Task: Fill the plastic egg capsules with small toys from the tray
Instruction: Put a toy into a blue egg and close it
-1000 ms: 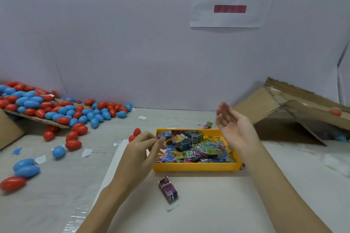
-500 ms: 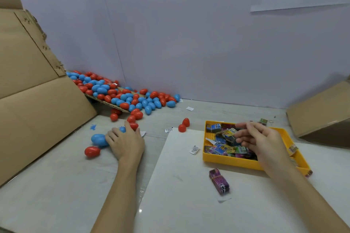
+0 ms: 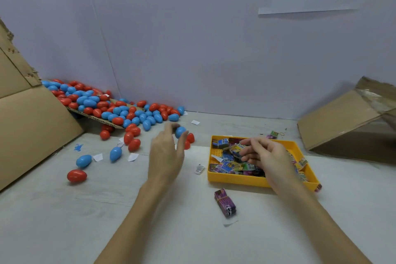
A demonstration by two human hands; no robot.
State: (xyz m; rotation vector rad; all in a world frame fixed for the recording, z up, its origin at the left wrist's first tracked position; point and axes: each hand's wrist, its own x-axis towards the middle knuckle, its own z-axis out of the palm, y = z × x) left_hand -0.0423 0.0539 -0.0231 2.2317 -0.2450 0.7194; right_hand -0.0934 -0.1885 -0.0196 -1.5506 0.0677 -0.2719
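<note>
The left hand [image 3: 166, 154] has lifted off the table and now pinches a blue egg capsule [image 3: 180, 131] at the yellow tray's [image 3: 235, 180] nine o'clock, while the right hand [image 3: 265, 156] stays curled on a small toy [image 3: 236, 149] inside, so filling looks imminent.

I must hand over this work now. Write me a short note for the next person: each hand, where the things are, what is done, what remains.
Left hand: holds a blue egg capsule in a fingertip grip, raised above the table, closed as far as can be seen.
Right hand: fingers curled in the yellow tray, pinching a small toy packet.
Egg pile: red and blue, at the back left, some spilled onto the table.
Purple packet: lies on the table in front of the tray.
Done: egg and toy picked.
Left: open the egg, put the toy in, close it, continue with the pile.
</note>
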